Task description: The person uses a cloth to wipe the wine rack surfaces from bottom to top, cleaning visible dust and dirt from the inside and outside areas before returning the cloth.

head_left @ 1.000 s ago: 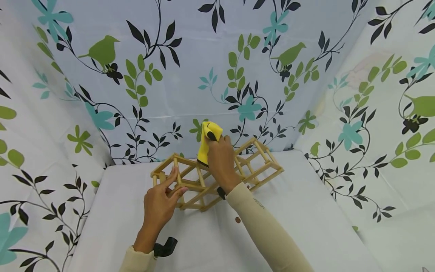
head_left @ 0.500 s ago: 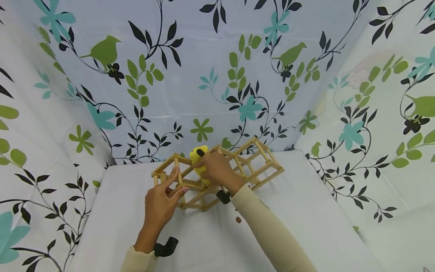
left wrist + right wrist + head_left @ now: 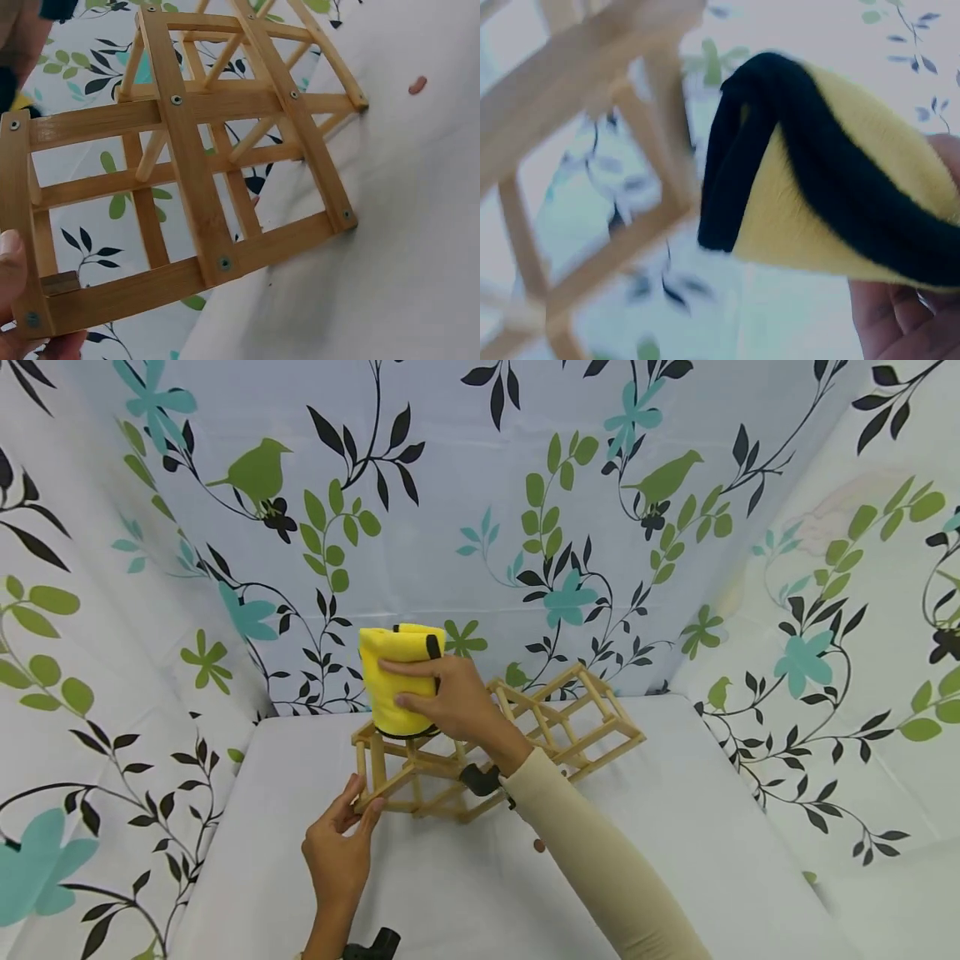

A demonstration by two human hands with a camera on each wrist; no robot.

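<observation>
A light wooden rack (image 3: 577, 747) of joined slats and rods stands slantwise at the back of the white table. My left hand (image 3: 339, 843) pinches its lower left corner; in the left wrist view the fingertips (image 3: 9, 274) lie against the end slat. Above the rack's left end, my right hand (image 3: 457, 702) grips a folded yellow cloth (image 3: 393, 681) with black edging. Seen from the right wrist, the folded cloth (image 3: 840, 172) hangs beside the blurred rack (image 3: 615, 255), apart from it there.
A small brown object (image 3: 539, 845) lies on the white table (image 3: 450, 893) near my right forearm. Behind the rack rises a patterned curtain (image 3: 420, 552) with leaves and birds, and similar fabric hangs at both sides.
The yellow cloth has come up out of the rack's middle and moved left with my right hand, spreading wider. My left hand has shifted from the upper slats down to the lower left corner.
</observation>
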